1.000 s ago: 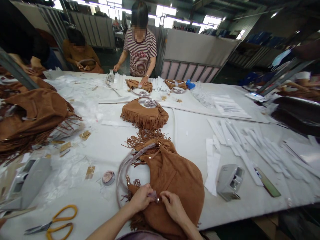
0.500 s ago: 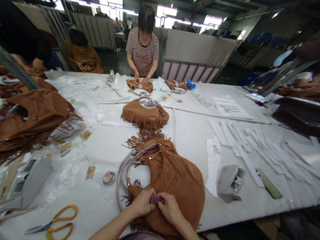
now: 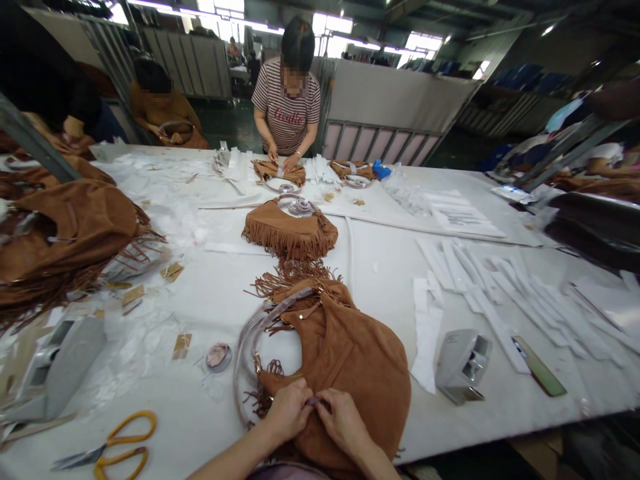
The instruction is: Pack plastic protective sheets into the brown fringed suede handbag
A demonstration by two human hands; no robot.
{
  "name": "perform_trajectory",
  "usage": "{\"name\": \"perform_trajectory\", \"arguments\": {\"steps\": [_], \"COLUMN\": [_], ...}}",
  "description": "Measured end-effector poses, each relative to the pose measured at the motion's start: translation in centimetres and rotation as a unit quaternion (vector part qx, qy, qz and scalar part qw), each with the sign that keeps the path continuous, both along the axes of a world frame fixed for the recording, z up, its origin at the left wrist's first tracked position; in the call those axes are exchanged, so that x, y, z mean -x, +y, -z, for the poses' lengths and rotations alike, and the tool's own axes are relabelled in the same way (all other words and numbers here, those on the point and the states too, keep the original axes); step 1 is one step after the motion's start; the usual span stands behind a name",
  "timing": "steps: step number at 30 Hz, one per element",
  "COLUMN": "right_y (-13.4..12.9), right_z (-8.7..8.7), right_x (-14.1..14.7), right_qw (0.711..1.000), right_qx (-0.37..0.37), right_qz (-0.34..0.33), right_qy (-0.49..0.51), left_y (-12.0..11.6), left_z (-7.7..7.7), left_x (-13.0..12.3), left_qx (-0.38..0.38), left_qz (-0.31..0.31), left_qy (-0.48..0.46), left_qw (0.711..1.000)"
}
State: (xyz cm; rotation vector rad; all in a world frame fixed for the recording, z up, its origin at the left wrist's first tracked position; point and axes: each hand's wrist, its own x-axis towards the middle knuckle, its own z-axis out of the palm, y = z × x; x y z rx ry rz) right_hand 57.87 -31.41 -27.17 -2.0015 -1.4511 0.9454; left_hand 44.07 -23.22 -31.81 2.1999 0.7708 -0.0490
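A brown suede-like bag [image 3: 367, 360] lies flat on the white table in front of me, fringe spreading at its far edge. Its strap [image 3: 242, 353], wrapped in greyish-purple film, curves round on the left. Over the bag's near left part, my left hand [image 3: 289, 410] and my right hand [image 3: 344, 421] meet fingertip to fingertip. Both are closed in a pinch on a small greyish-purple strip [image 3: 313, 401], mostly covered by the fingers. I cannot tell whether the strip is joined to the bag.
Yellow-handled scissors [image 3: 107, 447] lie at the near left, by a grey tape dispenser [image 3: 60, 367]. A second tape dispenser [image 3: 463, 365] and a phone [image 3: 540, 367] are on the right, near white strips [image 3: 495, 320]. Ahead sits another fringed bag [image 3: 290, 227]; a co-worker [image 3: 287, 107] handles one beyond.
My fingertips have come closer together, and less of the greyish-purple strip shows between them. The bag beneath stays in place. The co-worker opposite has shifted slightly.
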Motion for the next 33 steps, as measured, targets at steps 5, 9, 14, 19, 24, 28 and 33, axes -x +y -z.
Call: {"name": "perform_trajectory", "arguments": {"steps": [5, 9, 14, 19, 24, 28, 33], "right_y": [0.1, -0.2, -0.2, -0.3, -0.4, -0.2, 0.1], "right_z": [1.8, 3.3, 3.8, 3.3, 2.9, 2.0, 0.3], "right_x": [0.3, 0.4, 0.1, 0.4, 0.8, 0.5, 0.2], "right_qw": [0.988, 0.971, 0.964, 0.975, 0.981, 0.99, 0.995], "right_qx": [0.027, 0.051, 0.057, 0.043, 0.024, 0.001, -0.021], "right_qz": [0.124, 0.188, 0.185, 0.179, 0.181, 0.118, 0.048], "right_qy": [0.093, 0.141, 0.182, 0.123, 0.068, 0.071, 0.08], "left_y": [-1.6, -3.3, -4.2, -4.6, -4.0, -1.9, 0.1], "left_z": [0.3, 0.4, 0.1, 0.3, -0.3, -1.6, -1.4], "left_x": [-0.4, 0.4, 1.1, 0.8, 1.8, 1.7, 0.4], "left_qx": [0.032, 0.007, -0.075, -0.094, -0.059, 0.054, 0.116], "left_qz": [-0.105, -0.043, 0.075, 0.083, 0.089, -0.06, -0.069], "left_qy": [-0.001, -0.04, -0.006, 0.028, -0.015, -0.091, -0.122], "left_qw": [0.994, 0.998, 0.994, 0.992, 0.994, 0.993, 0.983]}}
